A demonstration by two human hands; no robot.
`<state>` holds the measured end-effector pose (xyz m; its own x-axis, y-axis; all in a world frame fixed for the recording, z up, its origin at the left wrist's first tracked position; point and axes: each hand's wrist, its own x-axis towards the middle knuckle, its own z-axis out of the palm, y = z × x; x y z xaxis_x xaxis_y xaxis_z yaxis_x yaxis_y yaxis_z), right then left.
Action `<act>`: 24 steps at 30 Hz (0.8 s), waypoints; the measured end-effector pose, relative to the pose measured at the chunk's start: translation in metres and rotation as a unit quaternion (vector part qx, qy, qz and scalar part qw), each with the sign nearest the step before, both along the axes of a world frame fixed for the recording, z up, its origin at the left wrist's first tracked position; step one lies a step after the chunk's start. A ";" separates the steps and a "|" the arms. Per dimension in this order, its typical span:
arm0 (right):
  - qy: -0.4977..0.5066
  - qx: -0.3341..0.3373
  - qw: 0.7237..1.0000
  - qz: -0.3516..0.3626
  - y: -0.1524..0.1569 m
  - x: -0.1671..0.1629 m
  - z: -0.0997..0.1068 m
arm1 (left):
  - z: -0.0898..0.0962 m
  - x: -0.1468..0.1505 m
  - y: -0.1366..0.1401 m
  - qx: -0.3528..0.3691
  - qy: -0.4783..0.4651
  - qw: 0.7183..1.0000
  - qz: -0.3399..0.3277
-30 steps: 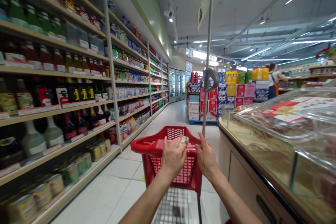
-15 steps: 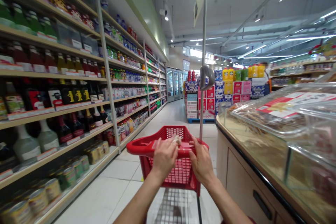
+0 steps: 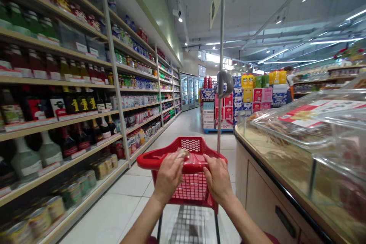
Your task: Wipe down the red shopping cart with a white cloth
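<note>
A red plastic shopping cart (image 3: 194, 187) with a meshed basket stands right in front of me. My left hand (image 3: 169, 173) is closed on a crumpled pale cloth (image 3: 183, 154), pressing it to the cart's handle bar. The cloth pokes out past my fingertips, and a bit shows below my palm. On the right part of the handle lies my right hand (image 3: 217, 175), its fingers curled over the bar and the thumb along the near side. A metal pole (image 3: 222, 45) rises by the cart's right corner.
Shelves of bottles and cans (image 3: 82, 114) line the left side. To the right runs a wooden counter (image 3: 260, 187) carrying clear plastic boxes (image 3: 309, 118). Stacked cartons (image 3: 228, 112) stand ahead, with fridges (image 3: 188, 87) behind and a person (image 3: 289, 82) at the far right.
My left hand has slid left along the handle with the cloth, which shows more now. My right hand has shifted slightly left. The person in the distance is more in view.
</note>
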<state>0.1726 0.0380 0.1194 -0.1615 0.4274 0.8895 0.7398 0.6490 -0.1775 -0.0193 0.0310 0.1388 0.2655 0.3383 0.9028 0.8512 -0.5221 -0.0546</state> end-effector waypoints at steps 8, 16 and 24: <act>0.007 0.017 0.998 -0.052 0.001 -0.004 -0.003 | 0.004 0.015 0.001 -0.046 -0.005 0.999 0.016; 0.030 0.023 0.996 -0.076 0.006 0.011 -0.005 | 0.014 -0.061 0.012 -0.090 -0.118 0.978 0.147; 0.011 0.032 0.996 -0.079 0.006 0.020 -0.008 | 0.012 -0.041 0.012 -0.079 -0.055 0.994 0.056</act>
